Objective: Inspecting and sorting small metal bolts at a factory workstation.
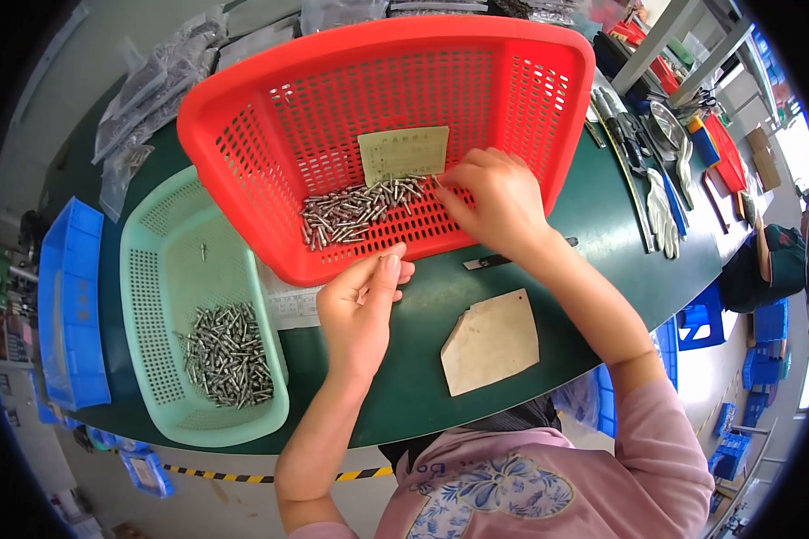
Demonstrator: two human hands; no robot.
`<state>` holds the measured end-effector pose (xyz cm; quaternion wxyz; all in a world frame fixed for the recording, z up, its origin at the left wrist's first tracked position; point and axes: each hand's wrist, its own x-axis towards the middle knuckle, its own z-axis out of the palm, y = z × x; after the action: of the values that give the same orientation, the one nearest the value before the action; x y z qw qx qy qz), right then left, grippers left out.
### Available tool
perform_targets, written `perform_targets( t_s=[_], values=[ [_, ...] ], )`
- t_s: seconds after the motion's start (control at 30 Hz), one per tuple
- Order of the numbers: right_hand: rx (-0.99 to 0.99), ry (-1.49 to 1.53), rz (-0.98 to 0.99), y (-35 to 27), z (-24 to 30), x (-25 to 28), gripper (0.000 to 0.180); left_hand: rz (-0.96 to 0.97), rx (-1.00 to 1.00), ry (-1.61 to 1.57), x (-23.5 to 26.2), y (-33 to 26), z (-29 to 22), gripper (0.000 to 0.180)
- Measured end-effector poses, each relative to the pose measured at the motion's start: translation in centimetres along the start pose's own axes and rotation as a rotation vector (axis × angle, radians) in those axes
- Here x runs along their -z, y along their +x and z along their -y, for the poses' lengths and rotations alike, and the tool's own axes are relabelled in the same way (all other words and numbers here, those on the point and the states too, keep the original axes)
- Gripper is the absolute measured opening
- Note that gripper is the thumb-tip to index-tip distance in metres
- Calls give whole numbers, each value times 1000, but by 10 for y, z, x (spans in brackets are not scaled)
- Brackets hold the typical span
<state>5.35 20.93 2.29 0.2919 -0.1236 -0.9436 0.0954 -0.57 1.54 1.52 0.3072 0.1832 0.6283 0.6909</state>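
A red perforated basket [386, 36] stands tilted on the table, with a pile of small metal pins [355, 214] on its floor. My right hand [499, 202] reaches inside, its thumb and fingers pinched at the right end of the pile on what looks like one pin. My left hand [360, 305] is at the basket's near rim, thumb against forefinger; whatever small thing lies in that pinch is too hidden to name. A yellowish paper card [404, 153] leans on the basket's far wall. To the left, a pale green basket [274, 386] holds another pile of metal pins [229, 355].
A tan board [492, 341] and a black-handled tool [485, 261] lie near me on the green table [395, 395]. Blue bins [74, 305] flank the left. Tools and white gloves [663, 216] lie at the right; bagged parts [166, 81] line the back. Another person [773, 260] is at far right.
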Motion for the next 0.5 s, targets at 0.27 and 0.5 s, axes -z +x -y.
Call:
perform_targets(
  t_s=[0.27,0.5],
  values=[
    [-14,-256,107,13,-10,-19,12,-30,-356,271,1,1,4,18],
    [40,-242,50,11,-11,-19,11,-42,-557,518,1,1,9,16]
  ],
)
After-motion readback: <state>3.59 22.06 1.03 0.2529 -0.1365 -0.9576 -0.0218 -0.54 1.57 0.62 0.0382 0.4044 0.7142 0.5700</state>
